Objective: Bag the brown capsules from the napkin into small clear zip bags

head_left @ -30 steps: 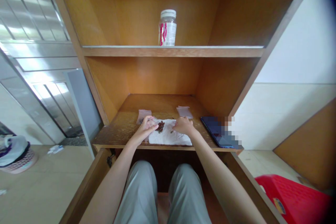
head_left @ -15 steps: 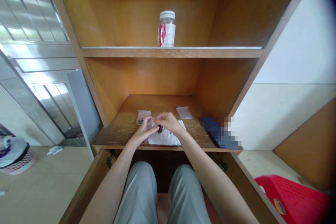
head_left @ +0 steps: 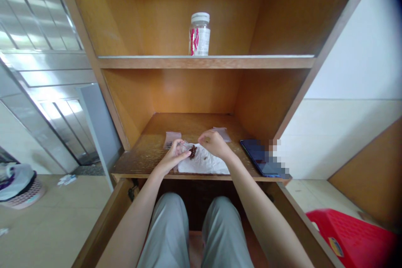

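The scene is evenly bright, with soft, diffuse light. Strong glare streaks the metal door (head_left: 40,37) left of the wooden cabinet (head_left: 191,92), and light seems to come from that side. Inside the cabinet, shadows stay faint and soft. Right of it, a pixelated patch (head_left: 276,161) hides detail. Wide-angle distortion bends lines toward the frame edges, and the corners darken and soften.

The left forearm (head_left: 133,213) and right forearm (head_left: 264,213) are extended forward and angled inward, with the hands held near each other but apart. The left hand (head_left: 171,158) is kept low, its fingers (head_left: 185,154) bunched toward the thumb. The right hand (head_left: 215,143) is held higher, its fingers (head_left: 202,136) curled downward.
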`<state>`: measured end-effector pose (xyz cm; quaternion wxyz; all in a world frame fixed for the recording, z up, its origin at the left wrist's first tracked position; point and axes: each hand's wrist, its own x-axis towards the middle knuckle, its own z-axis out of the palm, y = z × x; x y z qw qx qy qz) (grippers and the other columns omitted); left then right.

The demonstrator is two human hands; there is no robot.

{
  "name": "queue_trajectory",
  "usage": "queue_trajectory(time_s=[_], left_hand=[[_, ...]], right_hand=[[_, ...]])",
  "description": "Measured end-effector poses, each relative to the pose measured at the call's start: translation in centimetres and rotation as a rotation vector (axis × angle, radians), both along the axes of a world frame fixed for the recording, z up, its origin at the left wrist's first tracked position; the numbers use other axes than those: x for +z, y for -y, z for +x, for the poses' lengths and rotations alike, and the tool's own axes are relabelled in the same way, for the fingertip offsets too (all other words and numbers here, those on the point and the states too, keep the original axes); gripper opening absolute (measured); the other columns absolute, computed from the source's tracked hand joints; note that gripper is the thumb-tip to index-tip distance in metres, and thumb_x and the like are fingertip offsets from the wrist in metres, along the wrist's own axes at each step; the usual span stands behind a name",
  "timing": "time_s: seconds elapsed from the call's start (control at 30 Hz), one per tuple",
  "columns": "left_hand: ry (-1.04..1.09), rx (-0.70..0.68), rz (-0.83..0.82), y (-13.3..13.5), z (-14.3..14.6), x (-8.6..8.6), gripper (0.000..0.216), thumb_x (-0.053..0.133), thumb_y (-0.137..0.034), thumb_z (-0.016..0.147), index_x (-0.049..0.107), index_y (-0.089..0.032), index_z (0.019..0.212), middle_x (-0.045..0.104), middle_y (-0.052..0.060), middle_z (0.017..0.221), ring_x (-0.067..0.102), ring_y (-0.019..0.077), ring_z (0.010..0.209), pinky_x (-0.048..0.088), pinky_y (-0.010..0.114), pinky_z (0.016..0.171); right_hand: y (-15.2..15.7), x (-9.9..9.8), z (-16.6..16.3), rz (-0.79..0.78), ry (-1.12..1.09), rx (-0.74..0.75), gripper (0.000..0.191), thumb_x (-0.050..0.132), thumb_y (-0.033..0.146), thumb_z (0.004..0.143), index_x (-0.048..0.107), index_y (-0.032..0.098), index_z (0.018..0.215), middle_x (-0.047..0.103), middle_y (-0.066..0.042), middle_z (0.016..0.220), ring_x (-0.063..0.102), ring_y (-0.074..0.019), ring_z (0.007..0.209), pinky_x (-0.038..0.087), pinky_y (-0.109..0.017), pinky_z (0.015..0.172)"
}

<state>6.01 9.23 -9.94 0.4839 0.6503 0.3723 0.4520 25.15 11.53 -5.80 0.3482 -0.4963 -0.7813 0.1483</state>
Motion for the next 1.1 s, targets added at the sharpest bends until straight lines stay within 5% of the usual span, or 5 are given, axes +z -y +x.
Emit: queue_trajectory(time_s=[0.23, 0.6, 0.77, 0.97, 1.1], left_hand=[[-0.026, 0.008, 0.002, 0.2, 0.0, 0.2, 0.041, 0.061, -0.035, 0.071, 0.038, -0.021, 0.102, 0.049, 0.0, 0.089, 0.051, 0.0115, 0.076, 0.038, 0.024, 0.07], [-0.03, -0.004, -0.005, 0.3, 0.0, 0.3, 0.041, 0.06, -0.036, 0.072, 0.036, -0.022, 0.103, 0.048, -0.002, 0.081, 0.048, 0.0099, 0.069, 0.037, 0.023, 0.064], [-0.039, 0.002, -0.002, 0.3, -0.1, 0.2, 0.041, 0.06, -0.036, 0.073, 0.036, -0.022, 0.104, 0.048, -0.002, 0.079, 0.048, 0.0095, 0.067, 0.037, 0.022, 0.063], [0.0, -0.018, -0.008, 0.2, 0.0, 0.0, 0.045, 0.064, -0.033, 0.068, 0.036, -0.022, 0.102, 0.05, -0.001, 0.082, 0.051, 0.0106, 0.072, 0.039, 0.024, 0.067], [0.034, -0.036, -0.037, 0.3, -0.1, 0.1, 0.05, 0.068, -0.029, 0.065, 0.036, -0.022, 0.102, 0.052, 0.0, 0.086, 0.052, 0.0102, 0.073, 0.04, 0.025, 0.068]], right_hand=[[1.4, -0.3, 1.6, -0.202, 0.463, 0.038, 0.02, 0.057, 0.02, 0.068, 0.067, 0.023, 0.085, 0.066, -0.005, 0.094, 0.056, -0.0225, 0.094, 0.038, -0.031, 0.079], [0.6, -2.2, 1.1, -0.213, 0.55, 0.028, 0.015, 0.053, 0.016, 0.067, 0.068, 0.017, 0.072, 0.067, -0.01, 0.085, 0.059, -0.0209, 0.083, 0.038, -0.025, 0.069], [0.6, -1.9, 1.4, -0.206, 0.4, 0.075, 0.014, 0.054, 0.013, 0.063, 0.066, 0.015, 0.068, 0.067, -0.008, 0.077, 0.059, -0.0188, 0.076, 0.039, -0.024, 0.067], [0.3, -0.2, 0.9, -0.006, -0.075, 0.268, 0.01, 0.055, 0.018, 0.068, 0.065, 0.015, 0.07, 0.064, -0.006, 0.084, 0.057, -0.015, 0.081, 0.04, -0.025, 0.076], [0.2, -0.2, -0.9, -0.051, -0.29, 0.325, 0.011, 0.055, 0.021, 0.068, 0.064, 0.015, 0.071, 0.064, -0.005, 0.086, 0.058, -0.0142, 0.082, 0.042, -0.026, 0.076]])
